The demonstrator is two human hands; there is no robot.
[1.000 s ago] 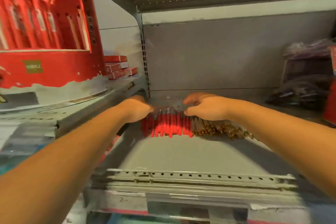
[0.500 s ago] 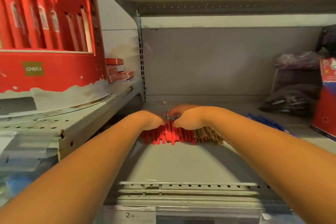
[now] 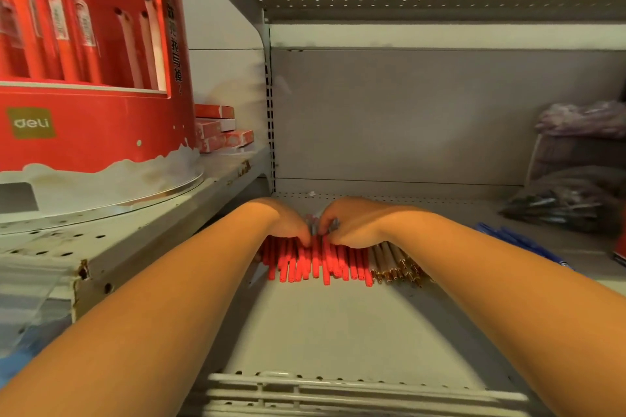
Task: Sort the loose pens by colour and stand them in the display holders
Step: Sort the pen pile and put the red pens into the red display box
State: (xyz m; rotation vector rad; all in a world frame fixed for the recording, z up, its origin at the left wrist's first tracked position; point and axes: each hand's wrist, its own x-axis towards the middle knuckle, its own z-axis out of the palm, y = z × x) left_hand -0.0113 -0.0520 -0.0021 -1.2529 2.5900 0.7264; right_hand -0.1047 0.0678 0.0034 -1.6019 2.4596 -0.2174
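A row of red pens (image 3: 315, 262) lies side by side on the grey shelf (image 3: 325, 325), with several pale pens with gold tips (image 3: 394, 267) at its right end. My left hand (image 3: 286, 223) and my right hand (image 3: 352, 225) sit side by side on the far ends of the red pens, fingers curled down around them. The fingertips are hidden behind the knuckles. A red round display holder (image 3: 91, 118) with upright red pens stands on the higher shelf at left.
Blue pens (image 3: 518, 242) lie loose on the shelf to the right. Bags of dark pens (image 3: 562, 206) are heaped at the back right. Small red boxes (image 3: 220, 135) are stacked behind the holder. A slotted rail (image 3: 366, 389) runs along the shelf's front edge.
Both hands have come together from apart and closed over the far ends of the red pens. The pens are bunched tighter.
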